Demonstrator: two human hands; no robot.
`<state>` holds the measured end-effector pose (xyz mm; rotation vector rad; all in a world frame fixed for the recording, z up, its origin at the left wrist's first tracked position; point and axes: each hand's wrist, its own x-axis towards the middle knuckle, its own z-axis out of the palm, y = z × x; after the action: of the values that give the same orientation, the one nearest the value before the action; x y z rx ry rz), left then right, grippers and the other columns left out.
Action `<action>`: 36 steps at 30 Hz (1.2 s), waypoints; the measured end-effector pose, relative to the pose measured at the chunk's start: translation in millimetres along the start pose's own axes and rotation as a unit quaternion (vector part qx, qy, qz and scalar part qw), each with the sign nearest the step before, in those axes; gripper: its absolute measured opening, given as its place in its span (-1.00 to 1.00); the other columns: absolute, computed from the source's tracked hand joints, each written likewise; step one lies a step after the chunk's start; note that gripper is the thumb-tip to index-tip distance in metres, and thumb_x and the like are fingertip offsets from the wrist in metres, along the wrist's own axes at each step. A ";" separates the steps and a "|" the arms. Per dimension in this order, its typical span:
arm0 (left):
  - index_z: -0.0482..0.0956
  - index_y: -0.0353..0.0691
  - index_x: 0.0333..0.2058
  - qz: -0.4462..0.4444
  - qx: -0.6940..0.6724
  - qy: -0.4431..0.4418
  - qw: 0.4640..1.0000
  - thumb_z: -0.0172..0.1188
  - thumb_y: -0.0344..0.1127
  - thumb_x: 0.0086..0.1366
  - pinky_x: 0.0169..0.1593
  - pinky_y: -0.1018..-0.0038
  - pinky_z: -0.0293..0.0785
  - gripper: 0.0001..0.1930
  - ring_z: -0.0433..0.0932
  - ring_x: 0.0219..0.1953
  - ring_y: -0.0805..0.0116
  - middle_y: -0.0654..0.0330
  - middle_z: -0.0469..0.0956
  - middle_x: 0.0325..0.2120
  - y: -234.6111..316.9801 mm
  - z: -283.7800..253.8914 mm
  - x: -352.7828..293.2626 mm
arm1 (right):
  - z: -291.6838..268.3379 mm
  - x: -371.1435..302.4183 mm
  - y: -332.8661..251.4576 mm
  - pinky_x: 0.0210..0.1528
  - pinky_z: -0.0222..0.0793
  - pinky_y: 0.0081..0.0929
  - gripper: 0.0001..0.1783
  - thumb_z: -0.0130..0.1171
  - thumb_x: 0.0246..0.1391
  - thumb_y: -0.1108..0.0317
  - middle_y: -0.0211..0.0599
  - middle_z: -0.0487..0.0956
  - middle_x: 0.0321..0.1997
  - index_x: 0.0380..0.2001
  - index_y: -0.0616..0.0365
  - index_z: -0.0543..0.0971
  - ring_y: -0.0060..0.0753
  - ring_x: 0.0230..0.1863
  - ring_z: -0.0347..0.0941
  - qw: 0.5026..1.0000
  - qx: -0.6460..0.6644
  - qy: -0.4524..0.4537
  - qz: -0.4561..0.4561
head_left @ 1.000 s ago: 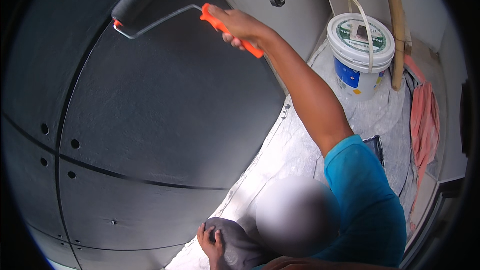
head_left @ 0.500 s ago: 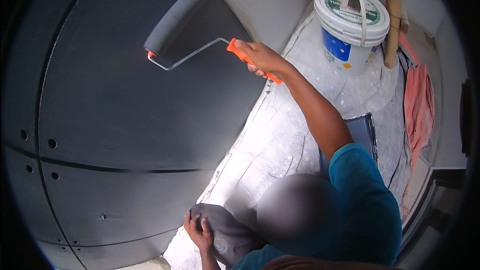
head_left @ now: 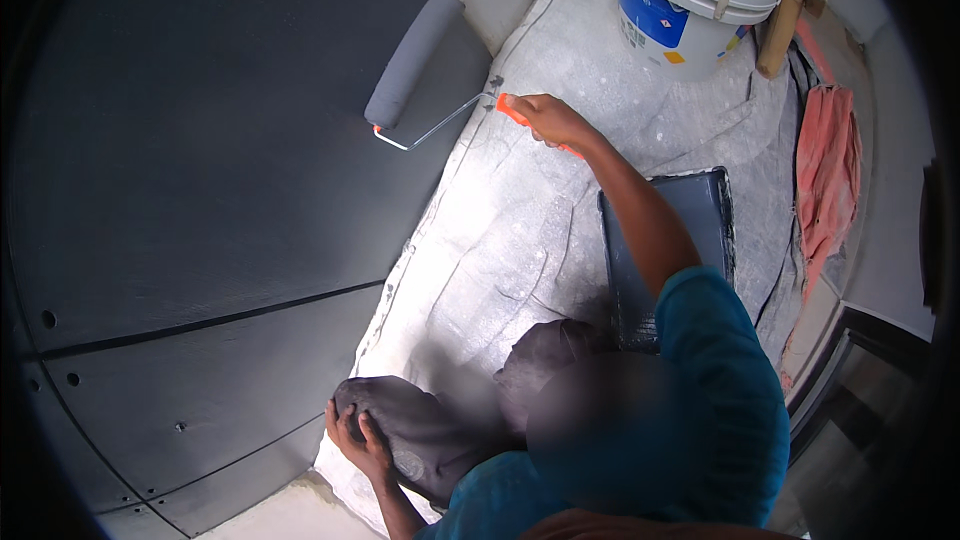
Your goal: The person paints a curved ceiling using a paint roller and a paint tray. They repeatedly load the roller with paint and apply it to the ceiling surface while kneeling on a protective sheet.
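Observation:
My right hand [head_left: 548, 120] is closed round the orange handle of a paint roller [head_left: 415, 60], arm stretched forward. Its long grey sleeve lies over the lower part of a dark grey wall [head_left: 220, 160]; whether it touches, I cannot tell. My left hand [head_left: 362, 443] rests with fingers spread on my bent knee, in dark trousers [head_left: 420, 430]. Partly behind my right arm is a dark paint tray [head_left: 727, 215] with grey paint in it.
A pale, speckled drop cloth [head_left: 500, 240] covers the floor along the wall. Ahead on the right stand a lidded white bucket [head_left: 650, 15] and a wooden pole [head_left: 785, 25]. A reddish cloth [head_left: 828, 170] lies at the right. Grooves and small holes mark the wall.
The roller has come down and nearer the wall's lower edge, with my right hand still on it. My view has shifted, so the bucket sits higher and more of the tray shows.

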<state>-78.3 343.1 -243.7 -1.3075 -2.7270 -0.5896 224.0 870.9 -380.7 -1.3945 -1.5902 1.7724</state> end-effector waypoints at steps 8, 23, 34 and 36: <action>0.58 -0.32 0.01 0.005 0.022 0.005 1.000 0.21 -0.14 0.50 0.46 0.01 0.17 -0.66 0.30 0.42 -0.14 -0.13 0.35 0.37 -0.7 -3.7 -1.9 | 1.2 33.9 78.7 -0.64 0.13 -0.42 -0.21 -0.03 0.27 -0.52 -0.50 0.28 -0.67 -0.26 0.09 0.58 -0.54 -0.68 0.21 0.995 -0.070 0.000 0.066; 0.60 -0.28 0.01 0.014 -0.002 -0.006 1.000 0.23 -0.13 0.48 0.47 0.02 0.16 -0.66 0.29 0.43 -0.15 -0.12 0.36 0.38 6.0 5.8 12.2 | 7.7 35.5 85.0 -0.24 0.45 -0.18 -0.08 -0.12 0.24 -0.60 -0.17 0.57 -0.44 -0.27 0.18 0.61 -0.23 -0.40 0.53 0.985 -0.164 0.042 0.034; 0.63 -0.25 -0.05 0.001 -0.026 -0.002 1.000 0.28 -0.29 0.40 0.47 0.02 0.13 -0.77 0.28 0.42 -0.15 -0.09 0.41 0.33 13.2 8.5 13.3 | 0.7 -22.4 -52.9 -0.63 0.05 -0.55 -0.25 0.04 0.32 -0.41 -0.58 0.28 -0.63 0.06 0.10 0.66 -0.71 -0.67 0.12 0.995 0.091 -0.014 -0.036; 0.63 -0.24 -0.06 -0.006 -0.038 0.006 0.999 0.29 -0.30 0.39 0.46 0.03 0.14 -0.78 0.30 0.41 -0.15 -0.10 0.43 0.31 15.1 3.4 6.3 | 15.2 -42.8 -78.2 -0.62 0.03 -0.54 -0.27 0.02 0.36 -0.36 -0.60 0.24 -0.62 0.13 0.08 0.65 -0.69 -0.67 0.06 0.995 0.082 -0.002 -0.055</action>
<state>-70.4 357.6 -240.8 -1.3005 -2.7301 -0.7051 204.7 851.1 -294.6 -1.2056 -1.4573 1.7978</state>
